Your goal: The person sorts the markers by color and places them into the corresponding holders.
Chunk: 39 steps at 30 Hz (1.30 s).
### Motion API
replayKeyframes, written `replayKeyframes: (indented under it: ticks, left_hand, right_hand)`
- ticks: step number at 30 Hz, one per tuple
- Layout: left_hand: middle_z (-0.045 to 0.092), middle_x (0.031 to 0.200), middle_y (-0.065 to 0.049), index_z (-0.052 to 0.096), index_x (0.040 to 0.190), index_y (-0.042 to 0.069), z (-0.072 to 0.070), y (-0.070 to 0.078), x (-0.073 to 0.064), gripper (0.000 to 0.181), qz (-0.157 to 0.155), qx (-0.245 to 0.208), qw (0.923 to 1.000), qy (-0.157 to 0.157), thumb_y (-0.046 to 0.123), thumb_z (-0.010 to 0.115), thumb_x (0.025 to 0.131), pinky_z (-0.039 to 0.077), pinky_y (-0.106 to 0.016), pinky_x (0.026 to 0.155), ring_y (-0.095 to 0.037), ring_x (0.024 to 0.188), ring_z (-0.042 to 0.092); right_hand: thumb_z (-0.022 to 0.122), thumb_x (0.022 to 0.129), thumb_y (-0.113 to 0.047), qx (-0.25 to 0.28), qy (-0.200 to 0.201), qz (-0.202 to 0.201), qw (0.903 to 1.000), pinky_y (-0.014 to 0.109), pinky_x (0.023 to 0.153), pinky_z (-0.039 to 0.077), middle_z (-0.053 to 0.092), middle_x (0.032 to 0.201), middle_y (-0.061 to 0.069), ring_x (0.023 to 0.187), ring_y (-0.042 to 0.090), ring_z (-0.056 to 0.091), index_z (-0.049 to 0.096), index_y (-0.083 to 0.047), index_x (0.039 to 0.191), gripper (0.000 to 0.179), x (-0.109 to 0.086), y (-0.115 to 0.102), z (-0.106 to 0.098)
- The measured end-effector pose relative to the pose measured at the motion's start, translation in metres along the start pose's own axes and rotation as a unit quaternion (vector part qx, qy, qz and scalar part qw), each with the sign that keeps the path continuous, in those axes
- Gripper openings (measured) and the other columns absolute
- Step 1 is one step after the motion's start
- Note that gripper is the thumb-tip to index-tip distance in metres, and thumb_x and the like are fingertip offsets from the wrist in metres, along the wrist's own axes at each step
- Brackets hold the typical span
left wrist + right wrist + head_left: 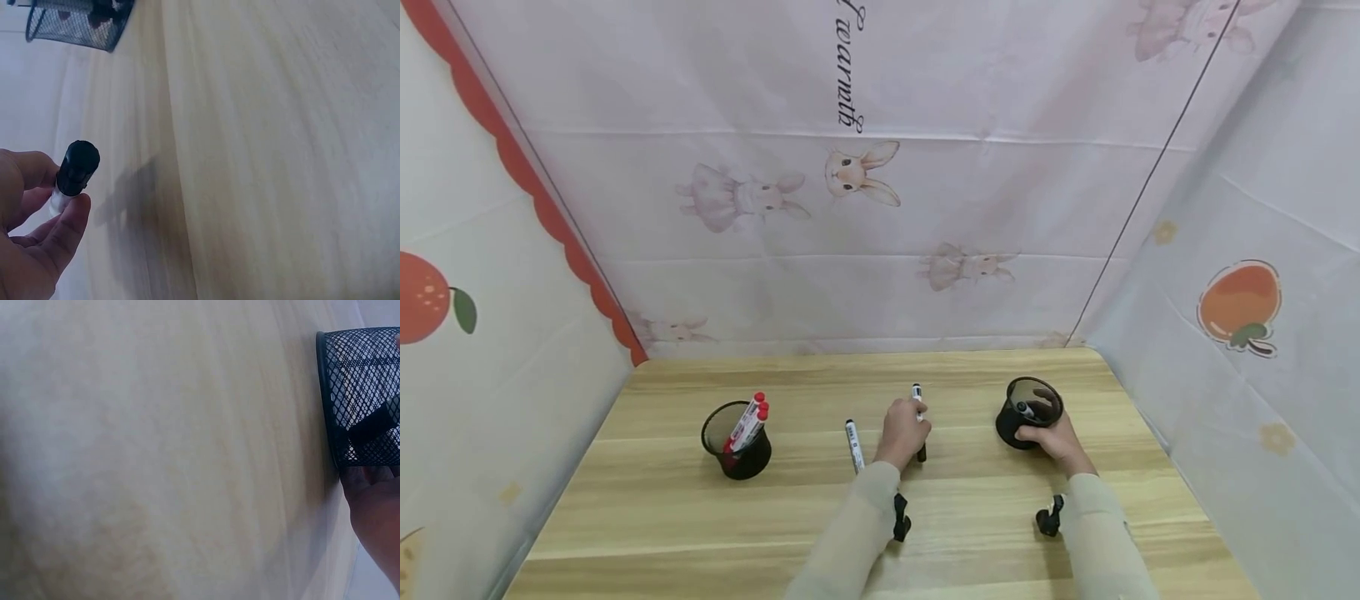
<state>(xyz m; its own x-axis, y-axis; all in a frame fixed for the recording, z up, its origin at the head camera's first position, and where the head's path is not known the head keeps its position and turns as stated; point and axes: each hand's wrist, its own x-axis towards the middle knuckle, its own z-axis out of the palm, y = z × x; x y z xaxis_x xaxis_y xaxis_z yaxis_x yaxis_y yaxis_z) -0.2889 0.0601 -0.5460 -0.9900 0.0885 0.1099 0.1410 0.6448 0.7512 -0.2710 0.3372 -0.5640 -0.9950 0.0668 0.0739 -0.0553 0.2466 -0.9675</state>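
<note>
In the head view my left hand [904, 432] pinches a white marker [917, 392] with a black cap between thumb and fingers. The left wrist view shows its dark cap [81, 164] toward the camera, above the table. My right hand [1054, 437] grips the side of a black mesh pen cup [1017, 433] that stands upright at the right. A black-capped marker [1026, 409] leans inside that cup, and its dark end [372, 427] shows through the mesh in the right wrist view. Left of my left hand, another white marker [853, 442] with a black cap lies on the table.
A second black mesh cup [747, 467] stands at the left of the wooden table [647, 517], holding several white markers with red caps [762, 410]. Printed cloth walls [760, 300] rise along the table's back and both sides.
</note>
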Motion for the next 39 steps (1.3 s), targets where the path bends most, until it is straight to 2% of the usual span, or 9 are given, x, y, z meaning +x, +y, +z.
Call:
replayKeyframes:
  ticks: [4, 8, 11, 15, 20, 27, 33, 39]
  left_hand:
    - [0.057, 0.094, -0.01, 0.064, 0.109, 0.002, -0.001, 0.003, -0.004, 0.03, 0.009, -0.042, 0.999, 0.009, -0.002, 0.066, 0.079, 0.046, -0.023, 0.057, -0.016, 0.077, 0.053]
    - [0.056, 0.093, -0.008, 0.053, 0.125, 0.006, -0.001, 0.007, -0.009, 0.047, 0.002, -0.083, 0.9965, 0.011, -0.003, 0.064, 0.08, 0.046, -0.023, 0.052, -0.014, 0.07, 0.052]
    - [0.054, 0.092, -0.003, 0.044, 0.132, 0.009, 0.002, 0.01, -0.01, 0.057, -0.005, -0.091, 0.9957, 0.014, -0.001, 0.064, 0.08, 0.046, -0.024, 0.052, -0.012, 0.069, 0.052]
    - [0.054, 0.092, 0.002, 0.042, 0.134, 0.007, 0.004, 0.014, -0.009, 0.061, -0.005, -0.081, 0.9965, 0.022, 0.003, 0.066, 0.079, 0.045, -0.024, 0.059, -0.01, 0.072, 0.051]
    - [0.054, 0.092, 0.003, 0.047, 0.132, 0.007, 0.004, 0.018, -0.008, 0.059, 0.002, -0.072, 0.9965, 0.042, 0.006, 0.068, 0.077, 0.044, -0.026, 0.061, -0.01, 0.072, 0.05]
    - [0.055, 0.091, 0.004, 0.057, 0.125, 0.008, 0.002, 0.022, -0.009, 0.05, 0.038, -0.067, 0.9951, 0.062, 0.006, 0.066, 0.075, 0.043, -0.024, 0.058, -0.006, 0.067, 0.05]
    - [0.057, 0.087, 0.005, 0.059, 0.118, 0.009, 0.0, 0.028, -0.011, 0.041, 0.072, -0.089, 0.9912, 0.066, 0.007, 0.065, 0.078, 0.045, -0.022, 0.055, -0.003, 0.064, 0.053]
    - [0.058, 0.085, 0.005, 0.06, 0.113, 0.008, -0.001, 0.034, -0.011, 0.033, 0.088, -0.118, 0.9873, 0.059, 0.008, 0.063, 0.08, 0.048, -0.021, 0.056, -0.003, 0.067, 0.057]
  right_hand:
    - [0.074, 0.067, 0.011, 0.008, -0.001, 0.001, 1.0, 0.014, 0.079, 0.039, 0.044, 0.128, 0.031, 0.106, 0.028, 0.048, 0.029, 0.003, 0.137, 0.083, -0.001, -0.004, 0.001]
    - [0.076, 0.067, 0.007, -0.004, 0.002, 0.006, 1.0, 0.015, 0.081, 0.038, 0.041, 0.132, 0.029, 0.112, 0.032, 0.045, 0.029, -0.002, 0.138, 0.085, 0.004, 0.009, -0.001]
    - [0.076, 0.067, 0.005, -0.017, 0.004, 0.005, 0.9998, 0.016, 0.082, 0.038, 0.041, 0.132, 0.029, 0.113, 0.033, 0.045, 0.029, -0.002, 0.138, 0.085, 0.004, 0.012, -0.001]
    - [0.076, 0.067, 0.006, -0.014, 0.003, 0.004, 0.9999, 0.015, 0.081, 0.038, 0.042, 0.131, 0.028, 0.111, 0.031, 0.046, 0.029, -0.003, 0.138, 0.085, 0.004, 0.012, -0.002]
    - [0.075, 0.068, 0.006, 0.0, -0.002, 0.009, 1.0, 0.015, 0.079, 0.04, 0.039, 0.134, 0.027, 0.114, 0.033, 0.043, 0.028, -0.004, 0.139, 0.086, 0.004, 0.011, -0.001]
    - [0.075, 0.068, 0.007, -0.005, 0.003, 0.013, 0.9999, 0.016, 0.078, 0.04, 0.039, 0.135, 0.027, 0.114, 0.034, 0.043, 0.028, -0.005, 0.139, 0.086, 0.005, 0.012, -0.001]
    - [0.076, 0.066, 0.004, -0.016, 0.004, 0.018, 0.9997, 0.02, 0.077, 0.041, 0.041, 0.134, 0.027, 0.112, 0.034, 0.044, 0.029, -0.004, 0.138, 0.086, 0.005, 0.011, -0.002]
    - [0.076, 0.066, 0.005, -0.016, 0.005, 0.014, 0.9998, 0.019, 0.077, 0.041, 0.042, 0.132, 0.028, 0.111, 0.034, 0.045, 0.029, -0.002, 0.138, 0.086, 0.005, 0.01, -0.002]
